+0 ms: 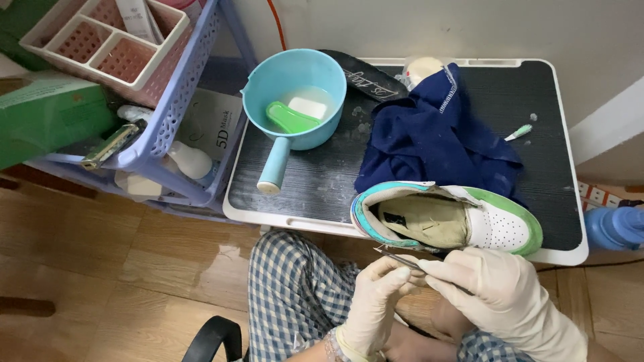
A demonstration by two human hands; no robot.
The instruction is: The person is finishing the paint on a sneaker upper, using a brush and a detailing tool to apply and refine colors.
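At nine o'clock from the tabletop [322, 184] stands a lilac plastic rack [176, 100], with a pink divided basket [100, 40] on its top level and a green box [47, 114] poking out at its left side. On the dark tabletop, at about eleven o'clock from my hands, sits a light blue scoop bowl [295, 94] with its handle pointing toward me; a green brush [290, 119] and a white bar of soap [307, 107] lie in the cloudy water inside. Just right of the bowl a black insole [365, 77] leans along the back edge. A navy cloth [436, 134] is heaped in the middle, and a small green-tipped brush [520, 132] lies at two o'clock from it.

My left hand [376, 302], in a pale glove, is low at six o'clock, over my checked trousers [295, 288]. Its grip is pinched together on the near end of the thin metal tweezers [409, 263]. My right hand [496, 288], also gloved, lies just beside it at four o'clock, its grip closed over the other end of the tweezers, so the two hands meet on the tool.

The white and green sneaker [456, 218] rests at twelve o'clock from my hands, on the tabletop's front edge, lying against the navy cloth. A blue bottle [614, 228] stands at three o'clock, off the tabletop.
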